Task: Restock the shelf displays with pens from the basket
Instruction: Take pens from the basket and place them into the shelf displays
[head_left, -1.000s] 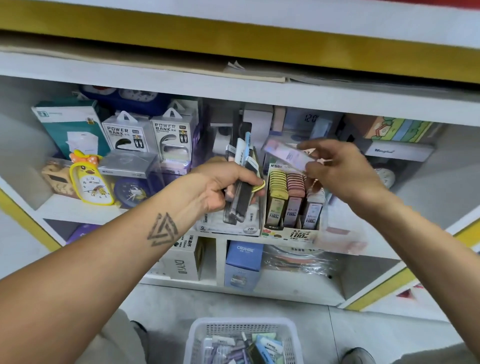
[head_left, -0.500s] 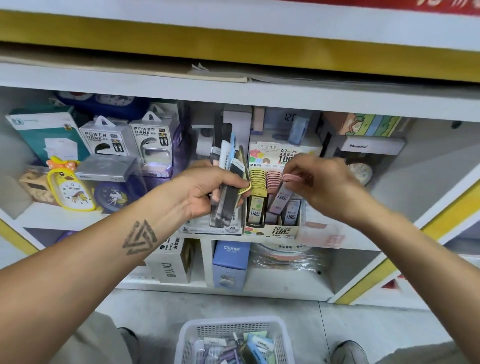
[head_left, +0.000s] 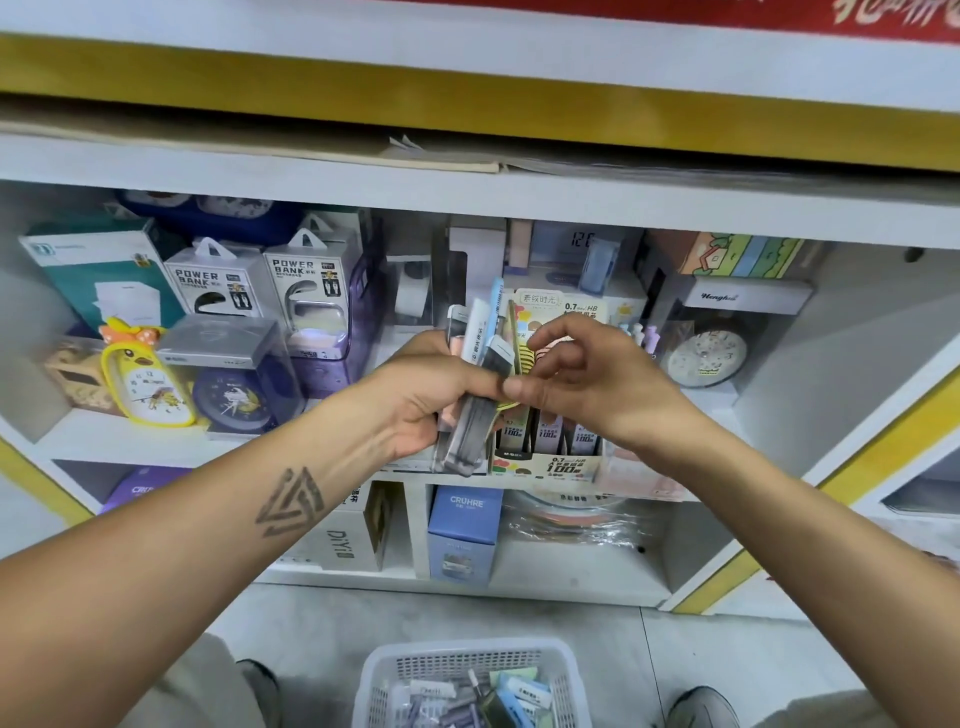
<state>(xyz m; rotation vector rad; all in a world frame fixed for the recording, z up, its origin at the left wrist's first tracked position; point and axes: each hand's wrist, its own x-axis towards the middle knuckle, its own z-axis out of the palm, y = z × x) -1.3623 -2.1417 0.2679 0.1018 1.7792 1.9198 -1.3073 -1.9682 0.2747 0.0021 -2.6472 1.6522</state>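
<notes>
Clocks sit at the far left of the shelf (head_left: 130, 441): a yellow duck-shaped clock (head_left: 148, 382) and, just beside it, a round dark blue clock (head_left: 234, 400) under a clear case. Behind them stand two grey power bank boxes (head_left: 260, 280) and a teal box (head_left: 98, 270). Moving toward the middle, the left hand (head_left: 421, 400) is raised in front of the shelf, its fingers (head_left: 470, 387) curled round a bunch of pen packs (head_left: 475, 374) that stand upright, their tops fanned above the hand and their dark lower ends hanging below it. Just right of the bunch, the right hand (head_left: 592, 379) meets the left, its fingertips touching the packs; the index finger is crooked up and the others bend loosely, but whether they actually pinch a pack cannot be told. Behind both hands a display box (head_left: 561, 457) marked 0.7 and 100 holds rows of small upright packs. Further right a round white-faced clock (head_left: 709, 356) stands in a clear case. Below the shelf, on the floor, a white basket (head_left: 384, 675) holds more packs of pens (head_left: 467, 701), and a grey shoe (head_left: 701, 706) shows at the lower right.
</notes>
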